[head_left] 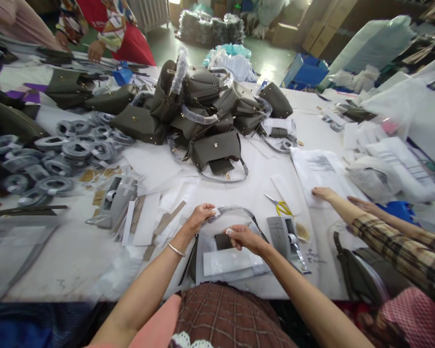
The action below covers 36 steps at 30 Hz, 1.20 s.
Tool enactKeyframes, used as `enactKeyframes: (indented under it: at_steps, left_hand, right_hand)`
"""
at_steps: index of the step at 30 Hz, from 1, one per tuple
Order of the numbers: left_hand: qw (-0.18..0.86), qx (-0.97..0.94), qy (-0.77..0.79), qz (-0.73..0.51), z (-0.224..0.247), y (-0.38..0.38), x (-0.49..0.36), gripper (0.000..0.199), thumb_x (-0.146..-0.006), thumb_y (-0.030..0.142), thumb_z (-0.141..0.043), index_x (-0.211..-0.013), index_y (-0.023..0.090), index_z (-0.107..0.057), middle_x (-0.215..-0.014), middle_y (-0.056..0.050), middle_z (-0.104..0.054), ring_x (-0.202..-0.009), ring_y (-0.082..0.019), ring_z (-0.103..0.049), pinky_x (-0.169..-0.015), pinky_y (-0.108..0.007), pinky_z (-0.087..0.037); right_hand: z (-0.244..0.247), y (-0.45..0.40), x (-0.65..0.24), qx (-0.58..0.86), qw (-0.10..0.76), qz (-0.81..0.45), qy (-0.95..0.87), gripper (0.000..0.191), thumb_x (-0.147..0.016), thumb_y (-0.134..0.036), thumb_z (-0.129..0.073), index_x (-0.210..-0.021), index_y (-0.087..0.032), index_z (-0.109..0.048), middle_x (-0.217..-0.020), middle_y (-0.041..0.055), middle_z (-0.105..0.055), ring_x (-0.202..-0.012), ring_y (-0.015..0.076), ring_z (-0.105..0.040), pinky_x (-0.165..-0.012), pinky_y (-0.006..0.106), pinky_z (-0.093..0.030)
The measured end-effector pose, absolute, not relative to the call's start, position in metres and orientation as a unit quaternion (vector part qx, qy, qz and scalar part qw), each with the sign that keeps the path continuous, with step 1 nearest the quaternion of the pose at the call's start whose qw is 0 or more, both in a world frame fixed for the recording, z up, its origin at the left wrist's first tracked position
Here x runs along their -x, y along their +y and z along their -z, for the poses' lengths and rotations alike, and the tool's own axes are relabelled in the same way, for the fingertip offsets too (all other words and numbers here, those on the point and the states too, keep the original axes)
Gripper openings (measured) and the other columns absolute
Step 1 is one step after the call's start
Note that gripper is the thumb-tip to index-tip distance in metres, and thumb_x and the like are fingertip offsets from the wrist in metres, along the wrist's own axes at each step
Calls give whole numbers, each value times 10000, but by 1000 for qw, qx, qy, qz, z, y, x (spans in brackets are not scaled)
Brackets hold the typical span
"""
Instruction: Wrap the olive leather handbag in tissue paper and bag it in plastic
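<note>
On the white table (65,270), dark olive bag (222,242) lies partly under thin pale sheet (217,263); left hand (202,217) pinches small white scrap (214,211), right hand (244,238) curled, hold unclear; loose dark arched strap (253,217) could snag a wrist

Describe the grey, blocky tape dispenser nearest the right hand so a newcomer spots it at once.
On the broad white worktable, find the person's bare right hand. To its right sits the grey, blocky tape dispenser, just nearer the person than the yellow-handled metal scissors. Dark handwriting on its side sets it apart.
</note>
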<state>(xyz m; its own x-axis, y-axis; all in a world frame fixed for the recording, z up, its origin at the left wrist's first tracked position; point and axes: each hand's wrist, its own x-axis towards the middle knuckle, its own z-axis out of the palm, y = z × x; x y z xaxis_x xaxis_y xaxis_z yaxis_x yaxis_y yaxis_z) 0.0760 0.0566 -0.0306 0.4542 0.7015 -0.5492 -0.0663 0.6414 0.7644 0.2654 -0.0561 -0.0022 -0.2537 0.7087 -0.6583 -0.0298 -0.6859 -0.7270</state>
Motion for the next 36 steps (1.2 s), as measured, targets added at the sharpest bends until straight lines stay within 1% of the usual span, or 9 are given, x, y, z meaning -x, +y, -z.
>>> enactKeyframes:
  at_steps: [5,7,9,11,16,21,24,27,36]
  left_hand:
    - [774,-348,477,-231,32,58,-80,500,-499,262,-808,-928,119,-596,-680,-6,-619,-563,-99,-530,-554,-220,-366]
    - [771,-354,478,-225,31,57,-81,517,-493,270,-820,-932,124,-591,-670,-3,-619,-553,-100,-526,-544,-219,-362]
    - [768,-363,477,-227,29,56,-80,520,-481,271,-837,-915,133,-587,-682,-3,-623,-567,-101,-537,-554,-218,-376]
    - [763,-371,476,-233,29,55,-78,523,-470,274,-851,-894,139,-576,-704,-4,-627,-598,-106,-558,-579,-219,-399]
    - [759,-368,484,-233,29,54,-74,559,-452,301,-858,-878,153,-528,-721,7,-618,-605,-97,-560,-566,-199,-395]
    - [764,-353,486,-236,26,56,-75,556,-440,286,-856,-857,162,-508,-701,26,-600,-593,-85,-559,-557,-180,-394]
    - [765,-360,481,-233,25,56,-77,546,-439,296,-852,-838,165,-504,-658,40,-578,-541,-74,-526,-509,-172,-357]
    - [763,-365,481,-232,25,56,-77,539,-438,303,-850,-827,167,-502,-634,49,-563,-520,-68,-504,-487,-166,-330]
    - [750,-379,494,-221,19,51,-79,558,-431,333,-845,-840,176,-499,-636,48,-564,-498,-76,-501,-471,-177,-329]
  right_hand:
    - [-10,-36,-279,552,486,-649,-194,553,-769,-520,-709,-1160,-144,-599,-762,20,-665,-573,87,-589,-582,220,-492]
    - [-15,-29,-288,576,510,-603,-211,659,-791,-500,-678,-1329,-165,-497,-1043,100,-681,-724,130,-661,-662,268,-541]
    - [-16,-30,-298,650,492,-517,-260,778,-783,-474,-668,-1453,-220,-365,-1381,164,-522,-846,168,-679,-684,306,-564]
    - [-14,-38,-310,727,460,-407,-306,801,-771,-456,-657,-1474,-238,-342,-1514,173,-371,-861,178,-677,-643,304,-561]
    - [-6,-97,-371,812,441,-289,-249,549,-792,-526,-553,-1172,-137,-632,-1195,137,-652,-852,216,-684,-621,284,-524]
    - [-7,-179,-440,883,319,-298,-175,495,-633,-540,-655,-893,-123,-716,-856,103,-707,-855,247,-654,-690,312,-501]
    - [-8,-216,-451,861,282,-400,-136,502,-556,-547,-738,-843,-134,-729,-856,99,-710,-838,228,-643,-695,304,-489]
    - [-7,-234,-445,809,324,-477,-113,527,-527,-561,-792,-856,-153,-736,-927,99,-712,-855,198,-642,-738,290,-492]
    - [1,-248,-437,797,383,-451,-120,576,-472,-604,-828,-792,-136,-727,-886,95,-712,-824,198,-624,-778,315,-480]
